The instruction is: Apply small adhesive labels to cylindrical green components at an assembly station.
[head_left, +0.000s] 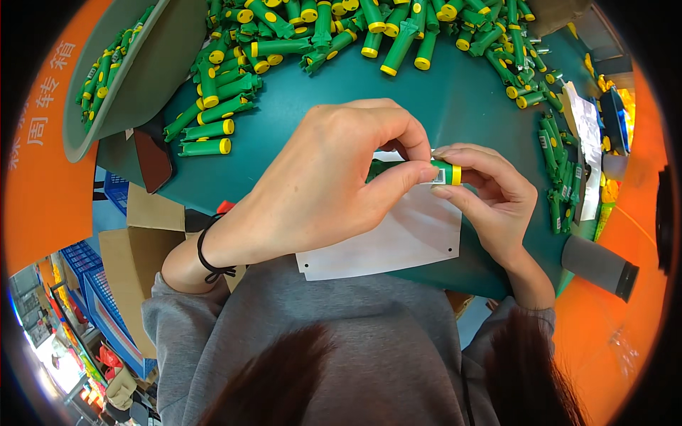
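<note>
A green tube with a yellow end (pixel 455 175) is held level between my two hands, over a white sheet (pixel 383 245). My left hand (pixel 334 170) covers most of its body, thumb and forefinger pinched at a small white label (pixel 438 175) with dark printing. Around the yellow end close the thumb and fingers of my right hand (pixel 494 192). The far end of the tube is largely hidden behind my left hand. Under the sheet lies the green tabletop (pixel 320 92).
Many similar green tubes (pixel 284 46) are heaped along the far side, and labelled ones (pixel 558 167) lie at the right. A grey bin (pixel 131 78) with more tubes stands far left. A grey cylinder (pixel 595 263) sits right; a cardboard box (pixel 135 248) is lower left.
</note>
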Motion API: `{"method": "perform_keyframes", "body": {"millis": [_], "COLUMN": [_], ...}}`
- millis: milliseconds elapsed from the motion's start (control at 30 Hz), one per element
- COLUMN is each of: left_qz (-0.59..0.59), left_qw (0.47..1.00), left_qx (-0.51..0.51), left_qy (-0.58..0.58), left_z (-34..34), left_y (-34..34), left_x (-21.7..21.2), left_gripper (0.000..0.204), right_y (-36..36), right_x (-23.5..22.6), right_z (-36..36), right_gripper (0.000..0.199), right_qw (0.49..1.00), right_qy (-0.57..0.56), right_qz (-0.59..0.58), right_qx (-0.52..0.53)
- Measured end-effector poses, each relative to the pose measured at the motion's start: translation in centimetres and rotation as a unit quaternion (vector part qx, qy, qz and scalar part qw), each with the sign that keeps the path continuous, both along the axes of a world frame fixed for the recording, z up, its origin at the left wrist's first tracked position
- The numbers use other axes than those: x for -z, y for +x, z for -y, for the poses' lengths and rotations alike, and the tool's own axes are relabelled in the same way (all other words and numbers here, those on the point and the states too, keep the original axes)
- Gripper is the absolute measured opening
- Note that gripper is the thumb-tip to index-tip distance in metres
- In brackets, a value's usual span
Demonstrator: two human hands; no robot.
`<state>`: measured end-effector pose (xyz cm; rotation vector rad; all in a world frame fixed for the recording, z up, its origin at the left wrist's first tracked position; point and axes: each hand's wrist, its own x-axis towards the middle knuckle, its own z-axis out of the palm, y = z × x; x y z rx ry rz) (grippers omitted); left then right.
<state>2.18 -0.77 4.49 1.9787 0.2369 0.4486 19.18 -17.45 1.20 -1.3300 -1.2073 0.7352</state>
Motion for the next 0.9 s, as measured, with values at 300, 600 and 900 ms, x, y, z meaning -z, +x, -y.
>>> {"method": "perform_keyframes", "body": {"millis": [300, 600, 900], "left_qz": [-0.023, -0.065, -0.173], "left_qw": [1.000, 0.997, 0.963], "left_qx": [0.007, 0.016, 0.035], "left_qy": [0.004, -0.029, -0.204], "left_z": [-0.2, -0.1, 0.5], "left_y": [-0.1, 0.2, 0.4], "left_x": [-0.2, 0.1, 0.5], "left_gripper": [0.010, 0.011, 0.032], "right_y": [-0.2, -0.2, -0.4], "right_x": [0.0, 0.4, 0.7], "right_z": [0.0, 0.1, 0.4], "right_gripper": [0.040, 0.038, 0.040], "right_qw": [1.000, 1.000, 0.999], "right_qy": [-0.014, -0.012, 0.018], "right_qz": [-0.003, -0.019, -0.049], "right_qx": [-0.001, 0.003, 0.008]}}
